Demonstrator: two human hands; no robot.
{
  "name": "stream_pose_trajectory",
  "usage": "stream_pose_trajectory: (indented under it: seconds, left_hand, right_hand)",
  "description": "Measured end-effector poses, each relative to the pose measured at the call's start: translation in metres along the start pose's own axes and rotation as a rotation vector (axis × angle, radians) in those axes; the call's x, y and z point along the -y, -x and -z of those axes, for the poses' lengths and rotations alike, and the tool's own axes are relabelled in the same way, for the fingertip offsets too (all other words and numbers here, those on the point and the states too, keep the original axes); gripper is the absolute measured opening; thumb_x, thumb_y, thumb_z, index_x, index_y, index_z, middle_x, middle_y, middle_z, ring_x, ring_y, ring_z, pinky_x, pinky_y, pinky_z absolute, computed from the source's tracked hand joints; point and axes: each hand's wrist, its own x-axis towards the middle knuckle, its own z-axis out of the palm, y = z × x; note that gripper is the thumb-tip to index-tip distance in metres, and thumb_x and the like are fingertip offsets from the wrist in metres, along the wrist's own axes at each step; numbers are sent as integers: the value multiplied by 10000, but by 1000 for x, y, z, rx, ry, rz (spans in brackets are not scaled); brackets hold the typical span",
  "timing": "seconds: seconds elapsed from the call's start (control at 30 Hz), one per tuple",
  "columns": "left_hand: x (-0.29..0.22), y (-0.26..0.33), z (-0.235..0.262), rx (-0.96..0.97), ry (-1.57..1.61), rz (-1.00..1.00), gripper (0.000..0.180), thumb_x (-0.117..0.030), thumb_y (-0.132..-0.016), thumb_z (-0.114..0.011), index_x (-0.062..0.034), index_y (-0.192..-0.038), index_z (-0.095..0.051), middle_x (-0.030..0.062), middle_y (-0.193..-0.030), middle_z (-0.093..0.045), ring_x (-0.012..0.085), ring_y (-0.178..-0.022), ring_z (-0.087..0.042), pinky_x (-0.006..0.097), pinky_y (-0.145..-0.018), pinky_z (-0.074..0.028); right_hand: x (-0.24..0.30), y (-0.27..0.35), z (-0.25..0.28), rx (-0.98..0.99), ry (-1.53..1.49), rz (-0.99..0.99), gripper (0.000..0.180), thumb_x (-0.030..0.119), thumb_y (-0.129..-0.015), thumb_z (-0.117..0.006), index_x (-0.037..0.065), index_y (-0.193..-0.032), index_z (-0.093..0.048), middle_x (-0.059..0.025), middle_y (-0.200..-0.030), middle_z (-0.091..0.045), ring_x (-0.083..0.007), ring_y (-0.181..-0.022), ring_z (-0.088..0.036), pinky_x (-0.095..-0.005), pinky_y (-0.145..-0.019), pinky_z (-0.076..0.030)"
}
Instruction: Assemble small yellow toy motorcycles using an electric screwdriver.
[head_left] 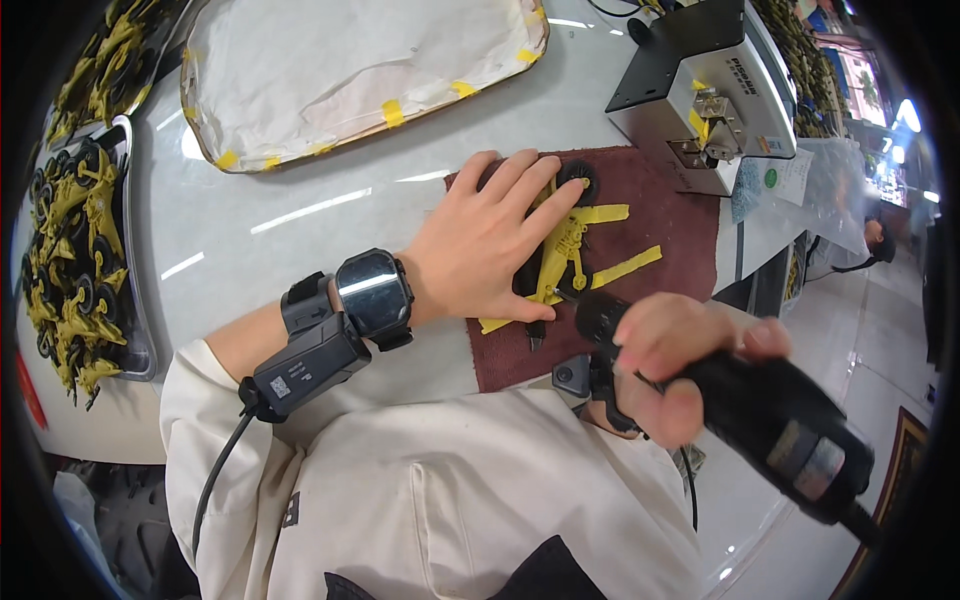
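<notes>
The left hand (pixel 490 245) lies flat on a yellow toy car frame (pixel 562 262), fingers spread, pressing it down on the dark red mat (pixel 660 210) near the right edge of the desk (pixel 300 215). The right hand (pixel 665 365) has its fingers wrapped tight around a black power screwdriver (pixel 760 415), with the tip at the near end of the frame. To do this well, I think the frame must not slide and the tool should stand straight on the screw
</notes>
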Motion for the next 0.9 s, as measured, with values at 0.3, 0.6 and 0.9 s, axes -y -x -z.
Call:
stream_pose_trajectory:
  seconds: [0.3, 0.6, 0.9]
  left_hand:
    - [-1, 4, -2, -8, 1, -4, 1046, -516, -516, -772, -69, -1360, -345, 170, -1293, -398, 332, -1215, -378, 476, -994, -286]
    - [3, -5, -4, -25, 38, -3, 1038, -490, -514, -779, -61, -1356, -349, 166, -1295, -405, 335, -1206, -391, 480, -988, -291]
    - [9, 10, 2, -91, 90, -34, 1069, -472, -465, -781, 19, -1317, -360, 233, -1278, -406, 356, -1203, -386, 481, -982, -268]
  right_hand:
    - [-2, 3, -6, -93, -22, 30, 520, 113, -804, -550, 25, -1250, -297, -88, -618, -485, -193, -462, -486, -317, -462, -432]
    - [-3, -2, 10, 112, -111, -159, 617, -23, -747, -652, 92, -1223, -276, -164, -798, -593, -275, -631, -579, -426, -597, -513]
    - [-17, 5, -25, -120, -71, -16, 411, 129, -800, -629, 27, -1088, -355, -116, -640, -550, -210, -508, -517, -336, -502, -475]
